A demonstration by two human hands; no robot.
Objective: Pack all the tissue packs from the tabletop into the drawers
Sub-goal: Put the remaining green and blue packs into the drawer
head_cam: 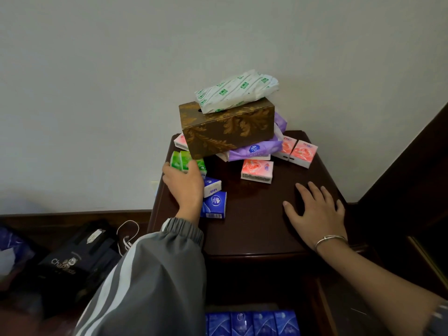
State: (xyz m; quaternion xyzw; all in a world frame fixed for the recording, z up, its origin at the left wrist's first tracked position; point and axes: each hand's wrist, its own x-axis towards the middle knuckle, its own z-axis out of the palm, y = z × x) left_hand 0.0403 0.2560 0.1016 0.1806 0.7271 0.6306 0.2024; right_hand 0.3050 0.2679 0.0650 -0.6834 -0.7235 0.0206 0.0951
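Observation:
My left hand (184,185) reaches to the back left of the dark wooden tabletop (257,214) and closes its fingers on the green tissue packs (181,160). Two blue packs (214,197) lie just right of that wrist. My right hand (315,212) rests flat and open on the right side of the top. Pink packs lie behind it, one alone (257,170) and a pair (298,153) further back. An open drawer (252,323) below holds a row of blue packs.
A brown and gold tissue box (228,129) sits tilted on purple soft packs (254,149), with a green-and-white soft pack (236,90) on top. Dark bags (77,260) and a white cord lie on the floor to the left. A dark wooden frame (412,166) rises on the right.

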